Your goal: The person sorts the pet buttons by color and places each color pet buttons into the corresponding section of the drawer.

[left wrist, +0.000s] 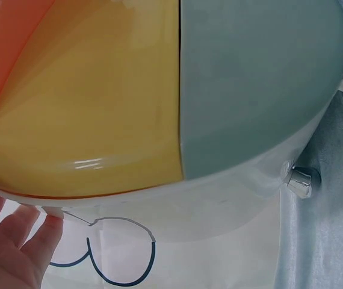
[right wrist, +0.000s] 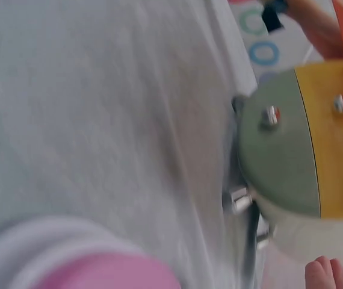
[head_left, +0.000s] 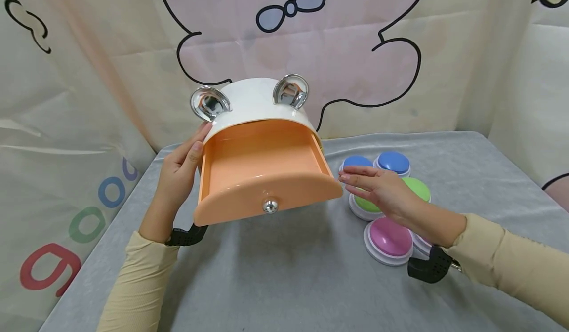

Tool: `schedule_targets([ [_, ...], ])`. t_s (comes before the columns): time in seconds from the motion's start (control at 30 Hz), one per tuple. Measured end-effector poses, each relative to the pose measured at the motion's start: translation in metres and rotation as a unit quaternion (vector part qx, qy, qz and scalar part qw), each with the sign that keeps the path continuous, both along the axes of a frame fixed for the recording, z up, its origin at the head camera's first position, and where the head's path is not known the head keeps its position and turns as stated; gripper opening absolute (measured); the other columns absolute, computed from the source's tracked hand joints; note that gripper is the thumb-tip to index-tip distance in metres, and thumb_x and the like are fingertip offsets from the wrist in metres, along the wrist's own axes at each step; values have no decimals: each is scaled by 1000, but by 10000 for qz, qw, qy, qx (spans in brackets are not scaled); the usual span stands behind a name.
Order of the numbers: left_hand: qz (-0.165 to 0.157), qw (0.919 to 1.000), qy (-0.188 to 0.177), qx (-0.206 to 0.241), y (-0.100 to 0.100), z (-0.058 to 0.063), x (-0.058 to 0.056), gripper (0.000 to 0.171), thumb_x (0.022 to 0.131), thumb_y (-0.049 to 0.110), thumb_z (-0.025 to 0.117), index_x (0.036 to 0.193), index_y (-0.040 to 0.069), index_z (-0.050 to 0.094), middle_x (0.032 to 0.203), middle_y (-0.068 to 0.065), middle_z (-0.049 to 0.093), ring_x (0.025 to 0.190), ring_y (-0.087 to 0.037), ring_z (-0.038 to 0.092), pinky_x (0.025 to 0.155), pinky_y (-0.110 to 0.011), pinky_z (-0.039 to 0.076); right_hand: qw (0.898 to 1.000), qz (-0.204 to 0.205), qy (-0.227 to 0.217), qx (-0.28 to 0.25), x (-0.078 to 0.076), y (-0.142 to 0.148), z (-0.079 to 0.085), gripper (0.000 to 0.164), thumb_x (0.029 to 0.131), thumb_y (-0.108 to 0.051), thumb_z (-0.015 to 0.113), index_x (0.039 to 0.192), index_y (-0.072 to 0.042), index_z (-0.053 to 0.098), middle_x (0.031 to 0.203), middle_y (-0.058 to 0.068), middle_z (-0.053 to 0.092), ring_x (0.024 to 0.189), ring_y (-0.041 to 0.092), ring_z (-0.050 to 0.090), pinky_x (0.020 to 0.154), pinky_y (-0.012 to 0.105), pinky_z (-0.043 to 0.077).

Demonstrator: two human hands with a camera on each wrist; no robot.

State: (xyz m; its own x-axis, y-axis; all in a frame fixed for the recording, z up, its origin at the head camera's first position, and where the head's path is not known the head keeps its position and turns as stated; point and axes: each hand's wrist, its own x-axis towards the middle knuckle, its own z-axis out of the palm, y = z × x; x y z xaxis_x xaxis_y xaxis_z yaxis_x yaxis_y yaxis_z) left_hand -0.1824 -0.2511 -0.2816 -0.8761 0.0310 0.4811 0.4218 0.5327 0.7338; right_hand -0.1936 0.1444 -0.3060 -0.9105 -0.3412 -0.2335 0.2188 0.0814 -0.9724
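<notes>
A rounded white drawer box (head_left: 255,95) with two silver ears stands at the middle of the head view, tilted. Its top orange drawer (head_left: 266,193) is pulled out, with a silver knob (head_left: 270,205) on the front and a bare inside. My left hand (head_left: 178,181) grips the box's left side, thumb toward the front. In the left wrist view, the yellow drawer (left wrist: 99,102) and green drawer (left wrist: 262,90) are closed, and my fingertips meet the white shell. Fingers straight, my right hand (head_left: 384,193) is held beside the orange drawer's right corner, holding nothing.
Several round buttons sit under and around the right hand: a blue button (head_left: 393,162), a green button (head_left: 417,188) and a pink button (head_left: 391,237) among them. Grey cloth (head_left: 289,282) covers the table. Printed curtains (head_left: 355,65) hang behind and at both sides.
</notes>
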Motion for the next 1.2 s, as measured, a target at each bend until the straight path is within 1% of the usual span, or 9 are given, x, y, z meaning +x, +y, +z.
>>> schedule_targets([
  [0.2,-17,10000,3,25,0,0,0,40,108,32,40,147,30,49,157,8,41,149,-7,33,121,-32,33,9996,-66,217,-156,-19,12,3,61,98,-26,64,145,5,41,108,-17,70,104,-4,66,95,17,54],
  [0.4,1,10000,-14,-7,1,0,-1,40,108,33,40,146,31,49,157,9,41,149,-7,33,121,-33,34,9986,-401,103,-320,-37,26,5,45,93,-27,70,131,-8,55,105,-18,71,100,-5,68,91,14,55],
  [0.6,0,10000,-11,-20,2,0,-2,40,108,33,40,146,32,49,157,10,41,149,-7,33,121,-34,34,9974,-544,467,2,-49,38,4,71,94,-31,69,149,1,39,119,-14,60,100,-9,65,87,9,54],
  [0.7,23,10000,-42,-35,2,0,-1,40,108,34,40,147,33,48,157,11,40,149,-7,33,121,-37,34,9962,-623,601,138,-53,42,2,76,93,-33,70,151,2,35,124,-11,56,100,-10,64,89,9,53],
  [0.77,45,10000,-59,-52,1,0,-1,40,108,35,40,147,34,48,158,11,39,149,-7,32,121,-38,34,9947,-634,694,413,-55,45,1,76,93,-36,69,151,0,37,122,-14,57,100,-11,64,97,14,51],
  [0.9,29,10000,-39,-39,2,0,-1,40,108,34,40,147,33,48,158,11,40,149,-7,32,121,-37,34,9889,-610,857,1045,-59,47,-1,74,93,-43,67,151,-5,40,114,-23,60,101,-13,62,116,35,39],
  [0.97,2,10000,-6,-22,2,0,-1,40,108,33,40,147,32,49,157,9,40,149,-7,33,121,-34,34,9862,-624,905,1238,-61,47,-3,74,92,-45,68,150,-7,42,112,-24,61,100,-14,61,119,44,34],
  [1.07,-16,10000,21,-6,1,0,-2,40,108,33,40,147,30,49,157,8,41,149,-7,33,121,-31,34,9802,-629,1037,1565,-64,45,-5,76,90,-46,70,150,-8,43,130,-9,62,103,-11,58,121,47,34],
  [1.2,20,10000,5,-20,0,0,-1,40,108,34,40,147,31,49,157,8,40,149,-7,33,121,-32,34,9716,-631,1219,1928,-68,42,-6,80,89,-46,72,151,-7,42,152,13,48,110,-4,56,121,48,34],
])
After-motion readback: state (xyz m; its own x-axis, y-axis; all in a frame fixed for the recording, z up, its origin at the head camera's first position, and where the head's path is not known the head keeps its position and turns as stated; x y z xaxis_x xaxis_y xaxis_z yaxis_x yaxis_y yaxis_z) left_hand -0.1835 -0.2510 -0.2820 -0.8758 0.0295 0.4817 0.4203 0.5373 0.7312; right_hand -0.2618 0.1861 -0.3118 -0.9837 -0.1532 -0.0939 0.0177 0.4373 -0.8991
